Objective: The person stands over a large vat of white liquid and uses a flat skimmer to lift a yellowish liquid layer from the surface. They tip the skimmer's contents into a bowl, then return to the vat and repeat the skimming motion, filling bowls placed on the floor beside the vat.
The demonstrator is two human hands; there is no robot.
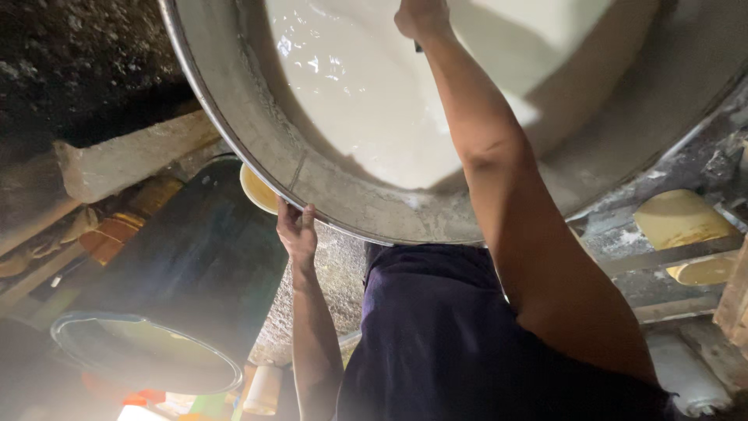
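A wide, round, grey metal vat (257,148) fills the upper part of the view, and a pool of thick, creamy white liquid (366,101) lies inside it, reaching well up toward the far wall. The left hand (297,231) is clamped on the near rim of the vat, fingers hooked over the edge at its lower left. The right hand (421,17) reaches far in over the liquid, closed around something dark and slim that barely shows beneath the fist — what it is cannot be told. The two hands are well apart, one at the rim and one out over the middle. The risks, as I judge them, come from that long reach: the body in the dark purple shirt (436,335) leans against the near edge, and if the grip on the rim slips — the metal looks smeared with pale residue — the weight could pitch forward and the forearm plunge into the liquid. A hard stroke could also send the liquid slopping over the near rim onto the shirt. Just below the rim at the left sits a small yellow bowl (257,189), and lower still a large dark tub with a pale blue rim (148,351); both lie close enough to catch spills, or to be knocked by an elbow drawn back. The dim light makes edges harder to judge.
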